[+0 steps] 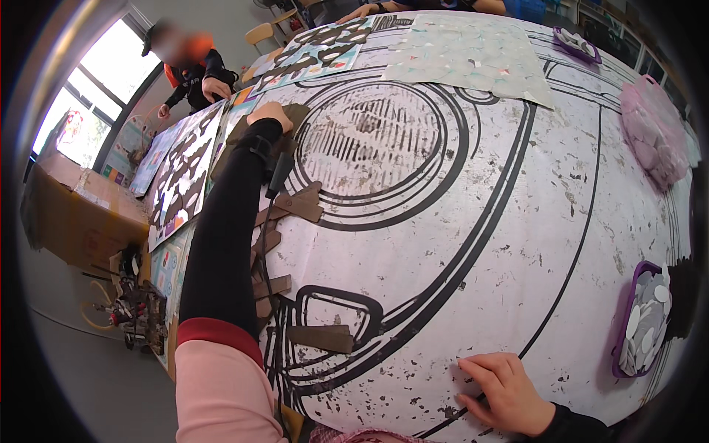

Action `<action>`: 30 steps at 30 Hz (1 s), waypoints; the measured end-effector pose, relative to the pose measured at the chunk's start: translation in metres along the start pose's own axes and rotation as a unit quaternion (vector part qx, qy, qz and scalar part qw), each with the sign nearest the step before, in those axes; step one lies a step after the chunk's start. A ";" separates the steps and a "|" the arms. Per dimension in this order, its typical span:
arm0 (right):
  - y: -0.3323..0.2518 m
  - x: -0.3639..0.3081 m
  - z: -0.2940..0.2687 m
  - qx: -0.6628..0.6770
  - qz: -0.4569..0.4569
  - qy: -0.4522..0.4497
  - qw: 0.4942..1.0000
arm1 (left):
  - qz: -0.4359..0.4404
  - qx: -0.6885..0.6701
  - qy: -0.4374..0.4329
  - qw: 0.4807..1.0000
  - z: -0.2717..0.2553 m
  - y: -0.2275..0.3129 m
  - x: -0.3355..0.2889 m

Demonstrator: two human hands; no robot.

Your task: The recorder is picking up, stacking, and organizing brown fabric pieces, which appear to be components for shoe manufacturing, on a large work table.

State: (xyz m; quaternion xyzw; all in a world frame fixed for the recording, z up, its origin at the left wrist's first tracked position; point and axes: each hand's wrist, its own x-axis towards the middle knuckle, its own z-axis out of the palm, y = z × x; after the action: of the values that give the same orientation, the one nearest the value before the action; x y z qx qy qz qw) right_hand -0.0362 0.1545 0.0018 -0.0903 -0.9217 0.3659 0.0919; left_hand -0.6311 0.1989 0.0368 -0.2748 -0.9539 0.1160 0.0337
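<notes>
My left hand (272,114) reaches far out over a pile of dark brown flat pieces (296,117). Its fingers look curled, and what they grip is hidden. Along my left forearm lie more brown strips (301,202), several overlapping, with one separate strip (320,338) nearer to me. A dark cylindrical thing on a cord (279,176) hangs by my left wrist. Close to the near edge, my right hand (509,391) rests on the white sheet (473,295) printed with black lines. Its thumb and fingers are apart, holding nothing.
A purple basket (619,347) of grey-white discs stands at right, beyond it a pink plastic bag (650,136). Another purple tray (576,46) sits at the far right. Patterned boards (185,173) line the left edge, where a person (193,66) stands. A pale sheet (469,55) lies at the back.
</notes>
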 end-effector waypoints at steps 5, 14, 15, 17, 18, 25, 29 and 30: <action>-0.004 -0.004 0.005 -0.005 -0.006 0.010 1.000 | -0.016 0.032 0.067 0.997 0.002 0.000 -0.020; -0.030 -0.035 0.013 -0.025 -0.031 0.022 0.999 | 0.282 -0.172 -0.016 0.944 -0.038 -0.055 -0.135; -0.034 -0.041 0.014 -0.030 -0.036 0.018 0.999 | 0.346 -0.192 -0.092 0.914 -0.038 -0.060 -0.155; -0.046 -0.052 0.019 -0.036 -0.038 0.033 0.998 | 0.379 -0.208 -0.183 0.883 -0.022 -0.078 -0.191; -0.052 -0.057 0.020 -0.042 -0.039 0.041 0.998 | 0.385 -0.163 -0.130 0.899 -0.008 -0.086 -0.211; -0.078 -0.087 0.037 -0.048 -0.060 0.063 0.995 | 0.300 -0.171 0.019 0.938 0.026 -0.113 -0.309; -0.081 -0.101 0.043 -0.027 -0.083 0.072 0.994 | 0.279 -0.097 0.059 0.953 0.009 -0.105 -0.362; -0.083 -0.106 0.044 -0.026 -0.093 0.077 0.992 | 0.283 -0.140 0.071 0.946 0.002 -0.102 -0.376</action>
State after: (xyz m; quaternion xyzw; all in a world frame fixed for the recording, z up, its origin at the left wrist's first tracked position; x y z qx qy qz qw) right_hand 0.0477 0.0414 0.0173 -0.0350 -0.9254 0.3236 0.1940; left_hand -0.3662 -0.0854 0.0592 -0.5427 -0.8387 -0.0337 0.0286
